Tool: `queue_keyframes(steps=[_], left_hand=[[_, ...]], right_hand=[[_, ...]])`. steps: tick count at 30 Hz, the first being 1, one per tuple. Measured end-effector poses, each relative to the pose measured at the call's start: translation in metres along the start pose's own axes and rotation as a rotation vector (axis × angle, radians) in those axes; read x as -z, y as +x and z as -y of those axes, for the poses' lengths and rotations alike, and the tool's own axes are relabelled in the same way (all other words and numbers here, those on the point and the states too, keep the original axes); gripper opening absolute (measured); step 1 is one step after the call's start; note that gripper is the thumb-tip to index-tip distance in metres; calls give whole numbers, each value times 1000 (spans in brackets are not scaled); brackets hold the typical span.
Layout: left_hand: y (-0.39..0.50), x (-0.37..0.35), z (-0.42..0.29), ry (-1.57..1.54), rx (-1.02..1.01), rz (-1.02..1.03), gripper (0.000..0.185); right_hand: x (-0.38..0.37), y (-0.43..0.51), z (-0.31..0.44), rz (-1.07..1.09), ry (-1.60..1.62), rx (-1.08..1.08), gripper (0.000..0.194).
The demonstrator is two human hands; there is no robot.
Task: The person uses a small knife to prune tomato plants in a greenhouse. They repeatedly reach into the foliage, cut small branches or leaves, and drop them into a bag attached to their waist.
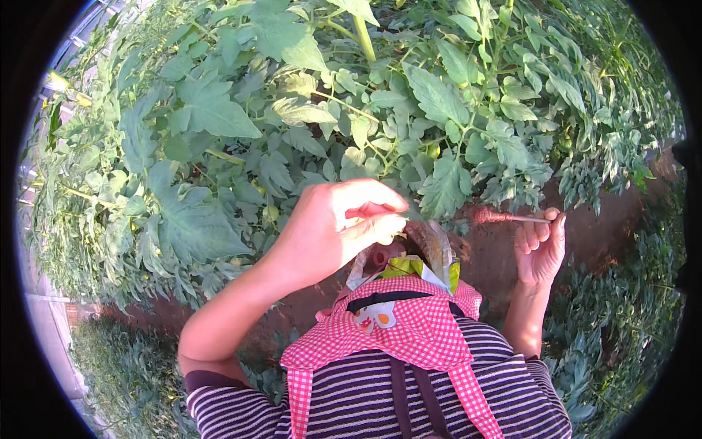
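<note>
My left hand (351, 225) is raised over the pouch opening, thumb and fingertips pinched together. A small yellow-green bit of plant (402, 235) shows at those fingertips; most of it is hidden by them. In my right hand (540, 247), off to the right, is a thin stick (529, 219) with a red-stained, swab-like head (488, 215) pointing left. A pink checked cloth apron (411, 329) hangs on my chest. Out of its top pocket stick a crumpled plastic bag (439, 258) and a reddish container (381, 257), partly covered.
Dense tomato plants (219, 110) fill the space ahead, with a few green tomatoes (270, 213) among the leaves. Brown soil (598, 228) forms a path beneath me. More plants (603, 340) grow behind, and pale sheeting (49, 329) stands at far left.
</note>
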State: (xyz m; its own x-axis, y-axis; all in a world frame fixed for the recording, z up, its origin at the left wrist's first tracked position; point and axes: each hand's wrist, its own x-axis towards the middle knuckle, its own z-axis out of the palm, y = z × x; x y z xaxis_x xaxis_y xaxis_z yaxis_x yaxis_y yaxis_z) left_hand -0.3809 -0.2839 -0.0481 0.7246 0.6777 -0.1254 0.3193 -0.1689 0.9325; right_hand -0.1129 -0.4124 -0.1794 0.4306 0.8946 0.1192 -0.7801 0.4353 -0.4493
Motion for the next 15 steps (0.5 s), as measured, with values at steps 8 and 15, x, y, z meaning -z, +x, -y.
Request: queue_keyframes(steps=[8,15], left_hand=[[24,-61,129,-135,289,-31,23],[12,-60,136,-103,141,-162,15]], right_hand=[[16,1,11,21,-97,-59,26],[15,-13,10,-6,-48,-25,31]])
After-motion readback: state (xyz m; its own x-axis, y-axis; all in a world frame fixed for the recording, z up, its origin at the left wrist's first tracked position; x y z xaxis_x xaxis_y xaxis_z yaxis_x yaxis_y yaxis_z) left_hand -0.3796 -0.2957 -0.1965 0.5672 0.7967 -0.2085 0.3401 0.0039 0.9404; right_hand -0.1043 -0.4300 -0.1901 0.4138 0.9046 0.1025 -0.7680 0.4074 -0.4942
